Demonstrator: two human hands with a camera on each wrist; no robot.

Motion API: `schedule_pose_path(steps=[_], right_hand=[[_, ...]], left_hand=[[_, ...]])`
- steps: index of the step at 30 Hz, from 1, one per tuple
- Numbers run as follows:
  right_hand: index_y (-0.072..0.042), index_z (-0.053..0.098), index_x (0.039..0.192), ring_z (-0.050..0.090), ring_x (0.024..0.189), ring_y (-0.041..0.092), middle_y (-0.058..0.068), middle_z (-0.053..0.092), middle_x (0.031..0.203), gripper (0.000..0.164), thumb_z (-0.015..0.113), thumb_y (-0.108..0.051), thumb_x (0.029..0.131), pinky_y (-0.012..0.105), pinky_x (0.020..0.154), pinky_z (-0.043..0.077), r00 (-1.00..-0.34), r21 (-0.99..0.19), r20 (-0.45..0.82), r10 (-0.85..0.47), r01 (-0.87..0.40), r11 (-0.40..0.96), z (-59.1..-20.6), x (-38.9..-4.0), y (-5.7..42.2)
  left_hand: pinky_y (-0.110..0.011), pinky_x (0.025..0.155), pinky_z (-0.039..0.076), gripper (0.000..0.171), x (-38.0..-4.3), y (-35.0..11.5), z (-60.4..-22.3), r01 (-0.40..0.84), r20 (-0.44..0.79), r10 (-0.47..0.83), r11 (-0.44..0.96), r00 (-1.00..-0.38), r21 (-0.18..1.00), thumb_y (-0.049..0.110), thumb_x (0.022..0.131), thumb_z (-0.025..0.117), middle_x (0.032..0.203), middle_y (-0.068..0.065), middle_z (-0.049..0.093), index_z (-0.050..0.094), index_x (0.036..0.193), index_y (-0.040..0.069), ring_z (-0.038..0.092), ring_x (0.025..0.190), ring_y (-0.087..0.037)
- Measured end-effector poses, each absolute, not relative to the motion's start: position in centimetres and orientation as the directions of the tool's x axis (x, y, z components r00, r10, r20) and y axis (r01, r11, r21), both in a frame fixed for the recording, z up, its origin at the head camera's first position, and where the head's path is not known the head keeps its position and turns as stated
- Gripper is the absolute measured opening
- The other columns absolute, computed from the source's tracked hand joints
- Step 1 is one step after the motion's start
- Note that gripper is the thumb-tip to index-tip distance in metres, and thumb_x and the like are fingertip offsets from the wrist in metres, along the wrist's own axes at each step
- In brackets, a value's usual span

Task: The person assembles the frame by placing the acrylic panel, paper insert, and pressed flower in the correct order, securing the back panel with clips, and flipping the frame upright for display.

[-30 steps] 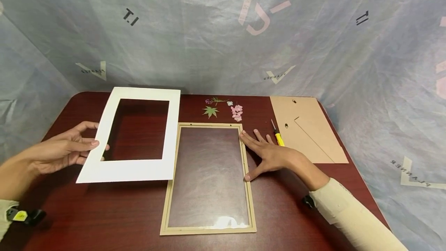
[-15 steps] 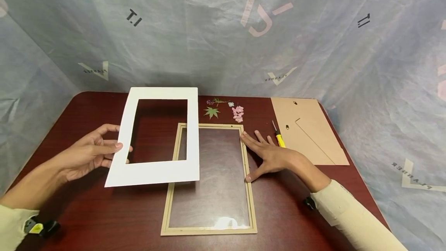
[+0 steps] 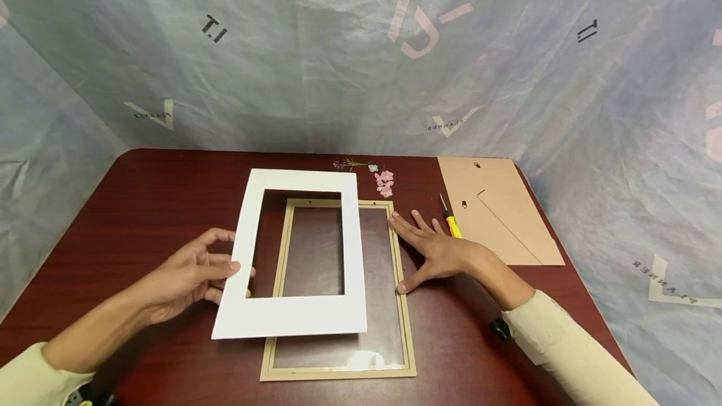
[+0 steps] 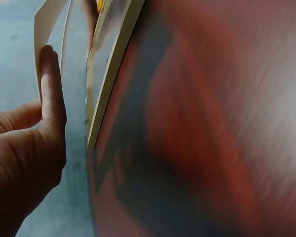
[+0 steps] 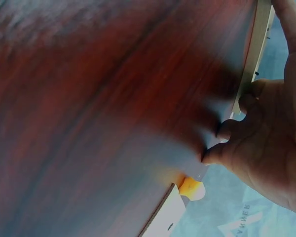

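Note:
My left hand (image 3: pixel 188 277) pinches the left edge of a white picture mat (image 3: pixel 287 317), thumb on top and fingers beneath. Tilted slightly, the mat hovers over the left and middle of a light wooden picture frame (image 3: pixel 410 365) that lies flat with a clear pane (image 3: pixel 375 324) in it. In the left wrist view the mat (image 4: pixel 45 22) stands apart from the frame (image 4: pixel 111 74) below. My right hand (image 3: pixel 437 252) has its fingers spread, with thumb and index fingertip touching the frame's right edge. The right wrist view shows that frame edge (image 5: pixel 254 54) beside the fingers.
Behind the frame lie pink pressed flowers (image 3: pixel 384 183), a small pale-blue flower (image 3: pixel 373 168) and a thin sprig (image 3: pixel 352 162). To the right are a yellow-handled screwdriver (image 3: pixel 453 225) and a brown backing board (image 3: pixel 502 212). A grey sheet (image 3: pixel 316 80) hangs behind the table.
My left hand has carried the white mat rightward and, lately, lower and nearer, over the picture frame. It now covers the green leaf from view. My right hand has stayed at the frame's edge.

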State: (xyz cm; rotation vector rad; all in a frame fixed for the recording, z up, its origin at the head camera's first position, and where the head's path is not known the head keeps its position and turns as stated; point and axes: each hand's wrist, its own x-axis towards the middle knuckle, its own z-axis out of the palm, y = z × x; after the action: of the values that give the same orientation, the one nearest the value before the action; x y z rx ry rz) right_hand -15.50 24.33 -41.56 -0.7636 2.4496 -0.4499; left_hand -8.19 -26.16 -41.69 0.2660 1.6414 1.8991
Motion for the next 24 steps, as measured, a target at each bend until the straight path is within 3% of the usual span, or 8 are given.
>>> schedule_pose_path(steps=[6,14,19,24], right_hand=[[-0.027,0.003,0.184,-0.017,0.176,0.044,-0.002,-0.006,0.193,0.143,0.093,-0.071,0.082,0.080,0.136,-0.006,-0.701,-0.450,-0.380,-0.604,-0.430,0.783,-41.6,-15.6,24.3],[-0.028,0.001,0.184,-0.019,0.176,0.044,-0.001,-0.007,0.193,0.144,0.093,-0.071,0.082,0.080,0.136,-0.008,-0.700,-0.457,-0.386,-0.601,-0.420,0.784,-41.8,-15.5,24.4],[-0.028,0.001,0.184,-0.019,0.176,0.044,-0.001,-0.008,0.193,0.143,0.093,-0.070,0.083,0.080,0.136,-0.008,-0.700,-0.465,-0.388,-0.600,-0.414,0.783,-41.7,-15.6,24.4],[-0.026,0.001,0.184,-0.019,0.176,0.046,0.001,-0.008,0.193,0.142,0.093,-0.067,0.085,0.081,0.135,-0.009,-0.696,-0.468,-0.387,-0.605,-0.417,0.779,-41.7,-15.7,24.4]], left_hand=[[-0.046,0.079,0.072,0.052,-6.6,-23.7,-42.1,-0.365,-0.288,0.569,-0.022,-0.770,0.931,0.004,0.115,0.060,0.125,-0.017,0.082,0.022,0.150,0.008,0.086,0.098,-0.031],[-0.042,0.075,0.071,0.066,-5.4,-21.2,-42.0,-0.423,-0.386,0.528,0.054,-0.756,0.904,0.009,0.111,0.066,0.108,-0.010,0.077,0.018,0.156,-0.002,0.082,0.089,-0.022],[-0.044,0.077,0.072,0.066,-4.8,-19.6,-42.2,-0.447,-0.404,0.518,0.046,-0.754,0.893,0.006,0.110,0.066,0.110,-0.014,0.080,0.020,0.155,-0.006,0.084,0.090,-0.025],[-0.041,0.073,0.071,0.065,-4.7,-18.2,-42.4,-0.429,-0.424,0.466,0.103,-0.777,0.898,0.006,0.108,0.069,0.098,-0.009,0.076,0.024,0.154,-0.008,0.082,0.082,-0.021]])
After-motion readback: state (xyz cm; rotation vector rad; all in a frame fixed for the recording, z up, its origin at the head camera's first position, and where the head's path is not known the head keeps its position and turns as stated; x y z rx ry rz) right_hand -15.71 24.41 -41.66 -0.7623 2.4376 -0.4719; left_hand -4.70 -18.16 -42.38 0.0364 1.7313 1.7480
